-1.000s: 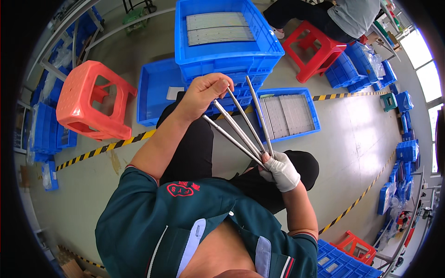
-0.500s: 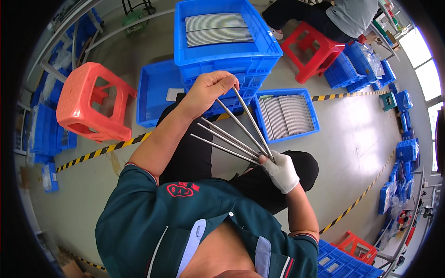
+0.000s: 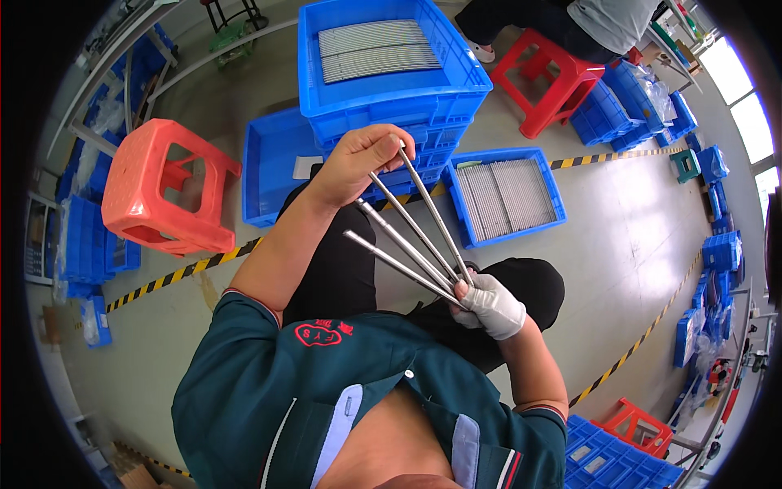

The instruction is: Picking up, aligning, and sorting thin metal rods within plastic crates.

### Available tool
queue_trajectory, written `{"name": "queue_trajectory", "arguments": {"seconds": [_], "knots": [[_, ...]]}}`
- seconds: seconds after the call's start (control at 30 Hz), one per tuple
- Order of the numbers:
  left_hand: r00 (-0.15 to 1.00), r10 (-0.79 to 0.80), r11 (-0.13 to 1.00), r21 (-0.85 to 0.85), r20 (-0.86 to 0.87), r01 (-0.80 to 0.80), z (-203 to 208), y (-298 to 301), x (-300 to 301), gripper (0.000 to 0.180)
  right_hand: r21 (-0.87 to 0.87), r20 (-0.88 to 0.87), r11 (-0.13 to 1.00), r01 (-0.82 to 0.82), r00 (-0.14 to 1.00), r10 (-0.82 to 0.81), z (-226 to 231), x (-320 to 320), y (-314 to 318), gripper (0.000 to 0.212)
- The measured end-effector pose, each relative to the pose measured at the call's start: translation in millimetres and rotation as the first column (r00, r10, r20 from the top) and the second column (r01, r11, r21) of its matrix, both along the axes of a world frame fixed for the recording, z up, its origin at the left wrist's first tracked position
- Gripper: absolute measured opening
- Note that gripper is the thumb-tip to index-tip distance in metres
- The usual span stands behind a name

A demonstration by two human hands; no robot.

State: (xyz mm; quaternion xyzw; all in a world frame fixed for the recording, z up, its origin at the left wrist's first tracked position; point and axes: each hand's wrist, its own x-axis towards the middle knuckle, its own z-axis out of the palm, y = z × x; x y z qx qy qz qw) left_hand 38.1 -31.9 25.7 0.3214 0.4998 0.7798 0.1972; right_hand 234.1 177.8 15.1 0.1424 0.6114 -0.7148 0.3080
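Several thin silvery metal rods (image 3: 414, 226) fan out from my right hand (image 3: 494, 306), which wears a white fingerless-looking glove and is closed around their lower ends. My left hand (image 3: 364, 163) is bare and stands up and to the left of it. Its thumb and fingers pinch at the upper end of the rightmost rod. Another rod's tip lies just under that hand, while the other upper ends stick out free toward the left. Both hands are over my lap, in front of the stacked blue crates (image 3: 391, 110).
Rows of similar rods lie in the top crate and in a low blue crate (image 3: 555, 213) on the floor. Another blue crate (image 3: 259, 179) stands left of the stack. Red stools (image 3: 134, 196) are at left and far right, where a person (image 3: 607, 24) sits. Striped tape (image 3: 195, 267) crosses the floor.
My right hand has shifted slightly left and turned a little with the rods. Two of the middle rods now lie closer together. My left hand stays at the upper rod end.
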Motion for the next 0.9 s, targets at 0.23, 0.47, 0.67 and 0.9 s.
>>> {"name": "queue_trajectory", "arguments": {"seconds": [0.23,0.47,0.67,0.9], "knots": [[0.963,0.079,0.963,0.228,0.257,-0.140,-4.1,6.8,-9.8,0.035,0.027,-0.331,0.991,0.134,0.936,-0.118,16.0,-7.7,8.0,0.053],[0.710,-0.096,0.855,0.423,0.697,-0.299,20.1,41.2,19.6,0.034,0.923,-0.383,0.236,0.304,0.771,0.509,35.9,-36.6,36.6,0.034],[0.949,-0.006,0.985,0.165,0.314,-0.049,3.6,81.7,18.7,0.033,0.928,-0.335,0.335,0.166,0.766,0.548,28.4,-78.6,52.3,0.036],[0.867,0.363,0.928,0.056,-0.342,-0.367,7.5,89.0,-8.6,0.029,0.539,-0.808,0.563,0.627,0.574,0.133,-31.5,-168.0,118.4,0.032]]}}
